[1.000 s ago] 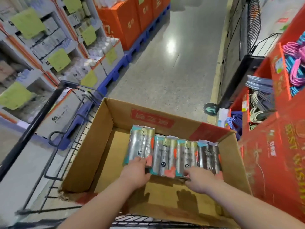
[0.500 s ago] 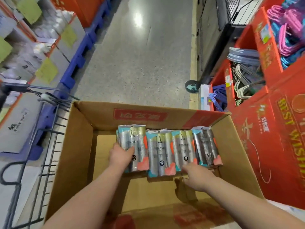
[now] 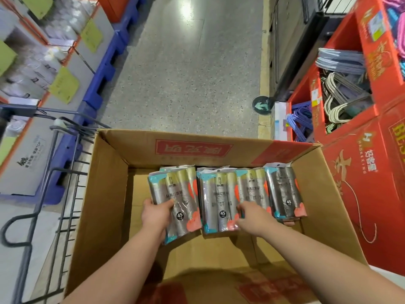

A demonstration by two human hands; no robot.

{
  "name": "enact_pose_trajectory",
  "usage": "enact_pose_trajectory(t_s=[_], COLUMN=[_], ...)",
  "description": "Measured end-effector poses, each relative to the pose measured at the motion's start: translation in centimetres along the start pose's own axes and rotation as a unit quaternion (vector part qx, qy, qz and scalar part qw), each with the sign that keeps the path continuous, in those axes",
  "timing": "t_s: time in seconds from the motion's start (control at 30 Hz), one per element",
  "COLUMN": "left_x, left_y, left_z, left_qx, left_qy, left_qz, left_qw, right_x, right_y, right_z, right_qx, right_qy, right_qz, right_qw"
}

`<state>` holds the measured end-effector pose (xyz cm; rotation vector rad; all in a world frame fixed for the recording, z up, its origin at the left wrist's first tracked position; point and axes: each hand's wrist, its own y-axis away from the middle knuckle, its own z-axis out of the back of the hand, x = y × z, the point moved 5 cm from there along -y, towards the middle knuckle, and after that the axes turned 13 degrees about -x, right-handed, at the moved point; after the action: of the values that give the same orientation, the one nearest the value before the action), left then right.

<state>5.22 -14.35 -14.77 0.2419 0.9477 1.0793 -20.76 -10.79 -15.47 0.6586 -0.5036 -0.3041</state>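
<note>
Leftmost pack (image 3: 177, 198) drawn leftward, near end raised. Gap opened between it and second pack (image 3: 219, 200), where row was closed before. Left hand (image 3: 156, 216) shifted from pack's near edge to its left side; thumb now laid across pack's face. Right hand (image 3: 252, 218) moved forward from near edge onto lower end of third pack (image 3: 252, 187), fingers curled there. Box (image 3: 105, 194) now viewed more steeply from above.

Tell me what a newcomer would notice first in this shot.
A row of shiny roll packs lies in an open cardboard box at the centre; the left hand grips the leftmost pack, the right hand the third pack. Bright red cartons of hangers stand to the right.
</note>
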Motion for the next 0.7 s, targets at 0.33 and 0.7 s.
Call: enact_pose_trajectory(t_s=[0.33, 0.7], left_x=[0.8, 1.2], left_y=[-0.5, 0.6], left_z=[1.9, 0.5], left_qx=[0.035, 0.093], left_qy=[0.053, 0.002], left_qz=[0.041, 0.01], left_qw=[0.997, 0.996], right_x=[0.4, 0.5], right_y=[-2.0, -3.2], right_z=[-0.8, -2.2], right_qx=[-0.059, -0.076], right_qy=[-0.117, -0.313], right_qz=[-0.096, -0.199], right_qw=[0.987, 0.926])
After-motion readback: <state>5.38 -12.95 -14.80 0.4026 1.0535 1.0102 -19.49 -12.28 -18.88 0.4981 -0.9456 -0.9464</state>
